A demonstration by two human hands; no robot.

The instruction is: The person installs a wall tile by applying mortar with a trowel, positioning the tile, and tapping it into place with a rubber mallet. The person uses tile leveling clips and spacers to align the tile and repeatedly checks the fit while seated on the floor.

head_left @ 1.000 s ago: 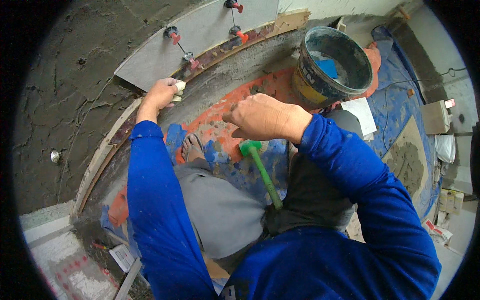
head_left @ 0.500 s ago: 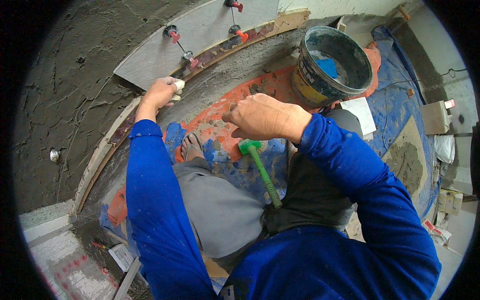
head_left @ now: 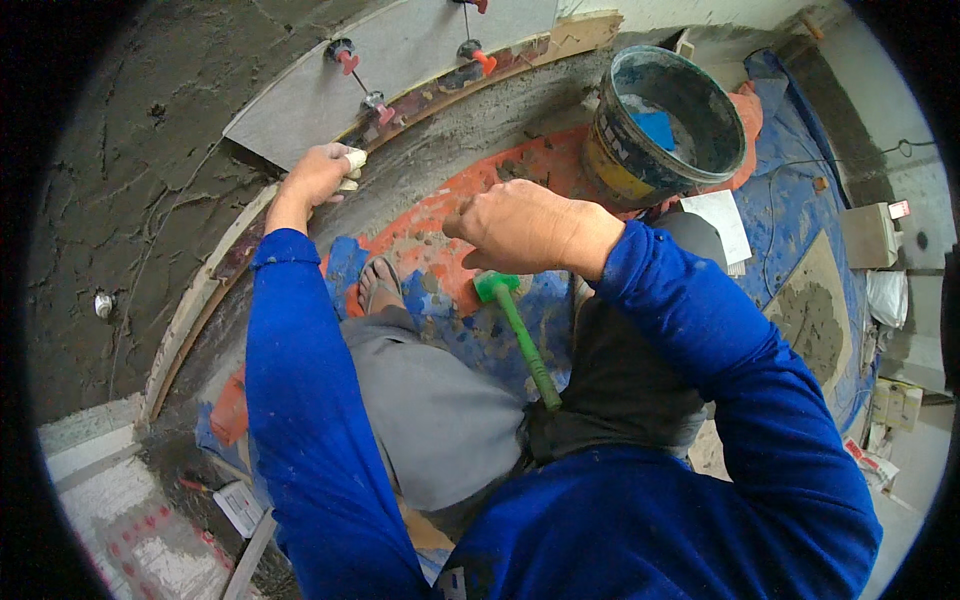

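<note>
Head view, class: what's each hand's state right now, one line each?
Left hand: fingers bent near the grey tile; whether it grips cannot be told.
Right hand: loosely curled; palm hidden, so holding cannot be told.

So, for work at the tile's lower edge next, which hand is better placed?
Probably the left hand: it's at the lower edge of the tile, while the right hand is farther off, nearer the hammer.
</note>
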